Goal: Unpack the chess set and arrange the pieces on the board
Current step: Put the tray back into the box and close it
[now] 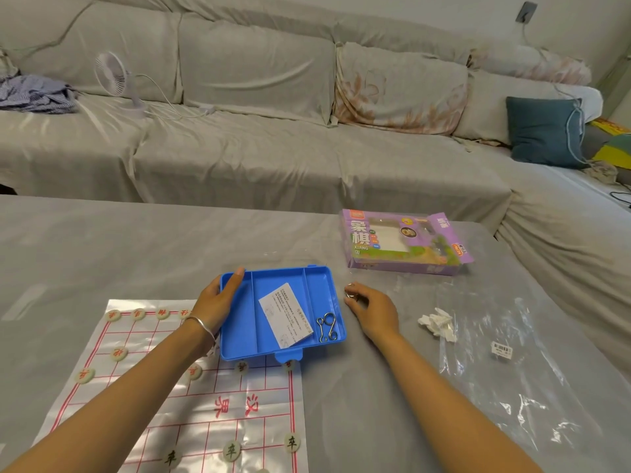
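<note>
A blue plastic tray (246, 336) lies over the far right corner of the paper chess board (191, 397). Inside it are a white leaflet (285, 315) and a metal wire puzzle (326, 327). My left hand (218, 298) grips the tray's left wall, thumb on the rim. My right hand (372, 307) rests on the table just right of the tray and pinches a small metal ring (351, 290). Round pale pieces with red characters (118, 354) sit on the board's far rows; pieces with dark characters (292, 442) sit near its front edge.
The purple chess box (403, 244) lies open at the back right of the grey table. Clear plastic wrap (505, 380) and crumpled white scraps (438, 324) lie to the right. A covered sofa with a small fan (112, 76) stands behind the table.
</note>
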Demonstrator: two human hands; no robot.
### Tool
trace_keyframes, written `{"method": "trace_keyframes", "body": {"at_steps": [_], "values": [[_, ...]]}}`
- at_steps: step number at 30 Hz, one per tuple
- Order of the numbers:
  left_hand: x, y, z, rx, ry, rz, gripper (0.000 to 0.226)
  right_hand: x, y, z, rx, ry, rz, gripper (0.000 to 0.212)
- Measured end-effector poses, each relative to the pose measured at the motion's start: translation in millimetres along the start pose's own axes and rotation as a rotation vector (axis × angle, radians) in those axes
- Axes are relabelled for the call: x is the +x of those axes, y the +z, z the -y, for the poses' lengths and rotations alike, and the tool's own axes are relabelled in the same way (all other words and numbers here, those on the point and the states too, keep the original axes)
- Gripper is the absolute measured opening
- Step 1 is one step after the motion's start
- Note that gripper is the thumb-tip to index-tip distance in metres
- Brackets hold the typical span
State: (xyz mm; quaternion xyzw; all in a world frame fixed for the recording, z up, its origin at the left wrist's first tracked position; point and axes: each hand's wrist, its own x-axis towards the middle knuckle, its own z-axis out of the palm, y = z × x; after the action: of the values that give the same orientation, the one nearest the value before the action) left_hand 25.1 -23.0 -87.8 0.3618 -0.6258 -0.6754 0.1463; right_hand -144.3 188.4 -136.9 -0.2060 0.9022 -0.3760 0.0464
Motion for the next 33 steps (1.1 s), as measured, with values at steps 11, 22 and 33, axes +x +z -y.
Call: {"method": "trace_keyframes", "body": {"at_steps": [11,22,33], "values": [[-18.0,-7.0,1.6,-0.018,-0.021,-0.028,0.028,-45.3,-19.8,-8.9,0.172,0.013,-0.069,0.011],[-61.1,-11.0,-0.3,0.001,-0.018,-0.003,0.040,-84.3,-47.9,92.0,0.283,-0.123,0.153,0.010],[-104.7,-32.5,-25.9,-0.075,-0.015,0.005,0.036,-111.0,-76.0,112.2,0.319,-0.049,0.044,0.022]]}}
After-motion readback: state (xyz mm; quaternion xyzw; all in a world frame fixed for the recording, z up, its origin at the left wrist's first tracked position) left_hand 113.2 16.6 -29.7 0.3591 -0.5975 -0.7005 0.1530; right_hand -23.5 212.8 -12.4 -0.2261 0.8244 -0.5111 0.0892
